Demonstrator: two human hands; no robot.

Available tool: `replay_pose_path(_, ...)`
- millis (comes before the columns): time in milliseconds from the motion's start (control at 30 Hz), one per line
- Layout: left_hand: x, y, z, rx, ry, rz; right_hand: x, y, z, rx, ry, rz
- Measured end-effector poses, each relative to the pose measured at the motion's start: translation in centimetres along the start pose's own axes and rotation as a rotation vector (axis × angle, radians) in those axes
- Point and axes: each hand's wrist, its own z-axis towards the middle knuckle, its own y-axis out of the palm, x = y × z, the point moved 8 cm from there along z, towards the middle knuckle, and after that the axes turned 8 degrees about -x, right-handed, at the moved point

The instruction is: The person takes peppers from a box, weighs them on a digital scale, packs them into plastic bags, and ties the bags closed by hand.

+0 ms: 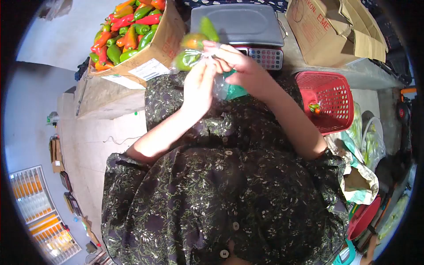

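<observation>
Both my hands meet in front of the grey scale (238, 24), at the neck of a clear plastic bag (221, 88). My left hand (201, 81) pinches the gathered plastic. Beside it, my right hand (238, 62) has its fingers closed on the same bag. Green and orange peppers (187, 58), blurred by motion, show in the clear plastic to the left of my fingers. Above them a green pepper (208, 29) appears over the scale's left part. Something teal shows through the plastic below my hands. Part of the scale's keypad (266, 58) is visible to the right.
A cardboard box (157, 51) full of red, green and orange peppers (126, 33) stands at upper left. At upper right is an open cardboard box (324, 35). A red basket (344, 104) with a small pepper inside stands at right, near bags of green produce (373, 145).
</observation>
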Motion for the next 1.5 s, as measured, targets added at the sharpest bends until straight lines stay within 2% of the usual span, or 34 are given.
replay_pose_path(33, 1.2, 0.7, -0.5, -0.075, 0.163, 0.161, -0.1, -0.5, -0.2, 0.037, 0.091, 0.332)
replay_pose_path(67, 1.7, 1.1, -1.2, -0.149, 0.182, 0.315, -0.7, -0.4, -0.6, 0.078, 0.181, 0.664)
replay_pose_path(133, 0.0, 0.8, -1.9, -0.221, 0.200, 0.319, -0.9, -0.2, -1.0, 0.051, 0.086, 1.021)
replay_pose_path(200, -3.6, 0.9, -1.9, -0.254, -0.179, -0.427, -0.8, 0.2, -1.4, 0.007, 0.058, 1.277)
replay_pose_path(233, -4.6, 1.3, -2.0, -0.248, -0.320, -0.670, -0.7, 0.5, -1.6, -0.016, 0.071, 1.356)
replay_pose_path(267, -5.4, 1.5, -2.1, -0.252, -0.416, -0.797, -0.6, 0.4, -1.6, -0.015, 0.064, 1.301)
replay_pose_path(300, -5.8, 1.4, -2.0, -0.272, -0.421, -0.679, -0.4, 0.4, -1.6, -0.012, 0.057, 1.246)
replay_pose_path(367, -6.2, 0.8, -1.4, -0.346, -0.376, -0.178, -0.1, 0.5, -1.6, -0.044, 0.094, 1.109)
replay_pose_path(433, -2.6, 1.2, -0.7, -0.463, 0.063, 0.969, 0.3, 0.5, -2.0, -0.041, 0.278, 1.036)
replay_pose_path(467, 0.4, 1.8, -1.0, -0.287, 0.409, 1.300, 0.4, 0.4, -2.2, -0.031, 0.321, 0.988)
replay_pose_path(567, 1.2, 1.9, -0.4, -0.388, 0.351, 1.336, 0.5, -0.1, -2.5, 0.008, 0.349, 0.826)
replay_pose_path(600, 1.5, 1.1, -0.2, -0.367, 0.384, 1.174, 0.8, -0.1, -2.6, 0.027, 0.366, 0.833)
replay_pose_path(733, 2.9, 1.0, -0.2, -0.405, 0.570, 1.121, 2.8, 0.1, -3.7, 0.056, 0.466, 0.769)
replay_pose_path(967, 1.7, 0.0, 0.0, -0.500, 0.460, 1.123, 2.3, 0.2, -3.0, 0.018, 0.393, 0.560)
replay_pose_path(1067, 1.8, -0.2, 0.4, -0.519, 0.443, 1.106, 1.8, -0.2, -2.7, -0.053, 0.275, 0.289)
replay_pose_path(1167, 1.8, -0.3, 0.9, -0.584, 0.382, 1.120, 0.7, -0.3, -2.3, -0.028, 0.179, -0.001)
replay_pose_path(1367, -0.2, -0.3, 2.1, -0.757, 0.253, 1.004, 2.0, 1.2, -2.6, -0.224, 0.382, -0.333)
replay_pose_path(1500, 0.3, -0.1, 3.0, -0.703, 0.215, 1.064, 2.3, 0.5, -2.6, -0.162, 0.314, -0.273)
